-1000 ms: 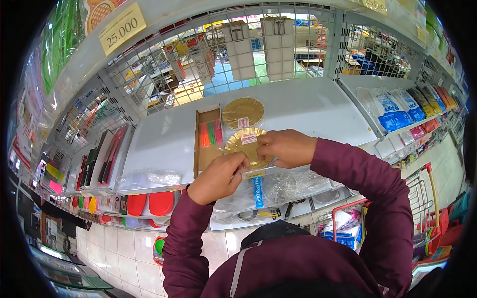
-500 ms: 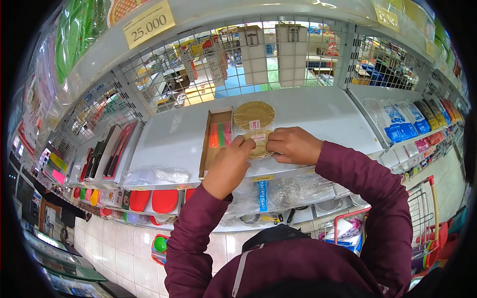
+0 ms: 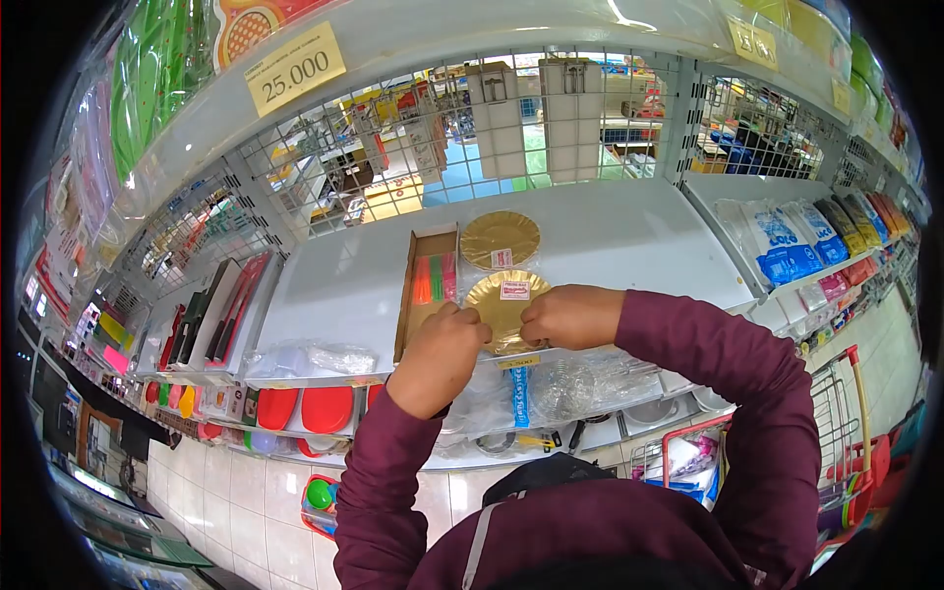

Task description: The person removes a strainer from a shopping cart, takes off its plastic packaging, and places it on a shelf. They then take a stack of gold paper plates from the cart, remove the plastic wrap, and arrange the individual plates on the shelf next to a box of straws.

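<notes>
A pack of round gold plates (image 3: 503, 317) with a red-and-white label lies near the front edge of the grey shelf. At its left side is my left hand (image 3: 441, 352), fingers curled and pinching the edge. My right hand (image 3: 570, 317) pinches the opposite side, its fingertips partly hidden by the knuckles. Just behind, a second gold plate pack (image 3: 500, 238) lies flat and carries a similar label. A shallow cardboard box (image 3: 421, 313) with pink, green and orange items (image 3: 435, 278) stands left of the packs, close to my left hand.
Clear plastic packs (image 3: 313, 358) lie at the shelf's front left. Knives in packaging (image 3: 236, 305) are further left. Blue-and-white bags (image 3: 777, 246) fill the right shelf. A wire grid (image 3: 393, 147) closes the back. Below right stands a shopping cart (image 3: 836, 423).
The front gold pack now shows more fully, its pleated face and label turned up flatter. Both hands have shifted down slightly toward the shelf's front edge, still at its sides.
</notes>
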`<state>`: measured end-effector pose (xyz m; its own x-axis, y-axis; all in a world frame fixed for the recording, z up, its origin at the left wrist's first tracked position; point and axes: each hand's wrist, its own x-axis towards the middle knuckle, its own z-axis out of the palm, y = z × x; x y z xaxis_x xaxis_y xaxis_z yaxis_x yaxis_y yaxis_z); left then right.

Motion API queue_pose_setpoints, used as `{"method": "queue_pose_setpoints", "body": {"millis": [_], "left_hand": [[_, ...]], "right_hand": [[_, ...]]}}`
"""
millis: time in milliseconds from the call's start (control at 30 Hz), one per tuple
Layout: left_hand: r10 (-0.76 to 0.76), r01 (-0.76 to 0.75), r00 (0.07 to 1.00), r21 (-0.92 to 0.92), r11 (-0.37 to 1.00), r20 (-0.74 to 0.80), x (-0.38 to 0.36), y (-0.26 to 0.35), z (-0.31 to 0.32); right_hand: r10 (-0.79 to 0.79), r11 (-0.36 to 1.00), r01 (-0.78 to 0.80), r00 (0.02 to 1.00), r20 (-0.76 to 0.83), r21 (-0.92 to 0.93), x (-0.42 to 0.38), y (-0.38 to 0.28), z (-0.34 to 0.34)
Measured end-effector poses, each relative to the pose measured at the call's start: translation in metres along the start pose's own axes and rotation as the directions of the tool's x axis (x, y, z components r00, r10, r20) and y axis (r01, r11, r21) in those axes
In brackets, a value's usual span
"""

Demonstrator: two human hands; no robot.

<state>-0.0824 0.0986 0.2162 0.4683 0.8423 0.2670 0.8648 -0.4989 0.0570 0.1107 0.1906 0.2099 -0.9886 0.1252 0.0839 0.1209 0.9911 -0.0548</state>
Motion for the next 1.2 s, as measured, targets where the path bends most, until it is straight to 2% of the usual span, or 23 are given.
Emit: {"method": "queue_pose_setpoints", "body": {"millis": [67, 100, 167, 300, 367, 400, 467, 500, 567, 700, 767, 867, 933, 1000, 1067, 1100, 1133, 1167, 1200], "left_hand": [[0.069, -0.073, 0.996, -0.068, 0.995, -0.063, -0.001, -0.002, 0.005], [0.071, -0.075, 0.995, -0.068, 0.995, -0.063, -0.003, 0.000, 0.005], [-0.009, 0.007, 0.998, 0.024, 1.000, 0.065, -0.007, 0.009, 0.004], [-0.032, 0.033, 0.997, -0.013, 0.999, 0.066, -0.014, 0.014, 0.004], [-0.022, -0.005, 0.991, -0.197, 0.980, -0.131, -0.017, 0.011, 0.004], [-0.024, -0.002, 0.991, -0.196, 0.981, -0.130, -0.021, 0.009, 0.002], [-0.200, 0.164, 0.920, -0.133, 0.977, -0.337, -0.030, 0.003, -0.005], [-0.202, 0.167, 0.920, -0.130, 0.977, -0.337, -0.036, 0.000, -0.003], [-0.335, 0.336, 0.875, -0.059, 0.940, -0.350, -0.049, -0.007, 0.009], [-0.416, 0.379, 0.869, -0.181, 0.908, -0.268, -0.052, -0.001, 0.015], [-0.488, 0.442, 0.844, -0.228, 0.868, -0.221, -0.053, 0.003, 0.014], [-0.455, 0.411, 0.846, -0.202, 0.889, -0.279, -0.056, -0.001, 0.021], [-0.423, 0.381, 0.849, -0.188, 0.905, -0.317, -0.058, -0.002, 0.023], [-0.449, 0.405, 0.854, -0.204, 0.891, -0.263, -0.058, 0.000, 0.019], [-0.449, 0.402, 0.855, -0.214, 0.890, -0.260, -0.060, 0.001, 0.017], [-0.445, 0.395, 0.857, -0.222, 0.891, -0.261, -0.060, 0.001, 0.017], [-0.436, 0.385, 0.863, -0.225, 0.895, -0.257, -0.060, 0.001, 0.015], [-0.421, 0.372, 0.854, -0.207, 0.905, -0.305, -0.061, 0.003, 0.014], [-0.406, 0.360, 0.842, -0.190, 0.913, -0.354, -0.061, 0.004, 0.012]], "right_hand": [[0.007, 0.989, -0.022, 0.995, 0.102, 0.147, -0.002, 0.001, -0.009], [0.009, 0.989, -0.024, 0.995, 0.102, 0.146, -0.004, -0.002, -0.013], [0.209, 0.971, -0.206, 0.978, 0.007, -0.117, -0.011, -0.008, -0.018], [0.267, 0.964, -0.267, 0.964, -0.013, -0.016, -0.020, -0.007, -0.004], [0.259, 0.965, -0.256, 0.964, -0.066, 0.050, -0.021, -0.005, 0.002], [0.257, 0.966, -0.254, 0.964, -0.066, 0.051, -0.020, -0.004, 0.000], [0.371, 0.918, -0.349, 0.924, -0.098, 0.186, -0.017, 0.001, -0.009], [0.368, 0.920, -0.346, 0.924, -0.100, 0.187, -0.014, 0.009, -0.011], [0.563, 0.823, -0.559, 0.781, -0.270, 0.099, -0.005, 0.032, -0.010], [0.604, 0.794, -0.595, 0.749, -0.273, 0.123, 0.019, 0.084, 0.011], [0.612, 0.783, -0.600, 0.790, -0.035, 0.162, 0.028, 0.099, 0.015], [0.618, 0.782, -0.615, 0.786, 0.003, 0.099, 0.034, 0.102, 0.016], [0.587, 0.808, -0.580, 0.808, -0.051, 0.103, 0.030, 0.106, 0.023], [0.558, 0.829, -0.549, 0.823, -0.106, 0.106, 0.029, 0.100, 0.017], [0.569, 0.809, -0.572, 0.820, 0.065, 0.134, 0.025, 0.093, 0.007], [0.576, 0.804, -0.580, 0.815, 0.065, 0.133, 0.019, 0.093, 0.007], [0.566, 0.819, -0.560, 0.824, -0.017, 0.126, 0.010, 0.092, 0.008], [0.553, 0.832, -0.542, 0.828, -0.098, 0.114, 0.001, 0.092, 0.008], [0.564, 0.825, -0.554, 0.820, -0.096, 0.112, -0.011, 0.082, -0.005]]}}
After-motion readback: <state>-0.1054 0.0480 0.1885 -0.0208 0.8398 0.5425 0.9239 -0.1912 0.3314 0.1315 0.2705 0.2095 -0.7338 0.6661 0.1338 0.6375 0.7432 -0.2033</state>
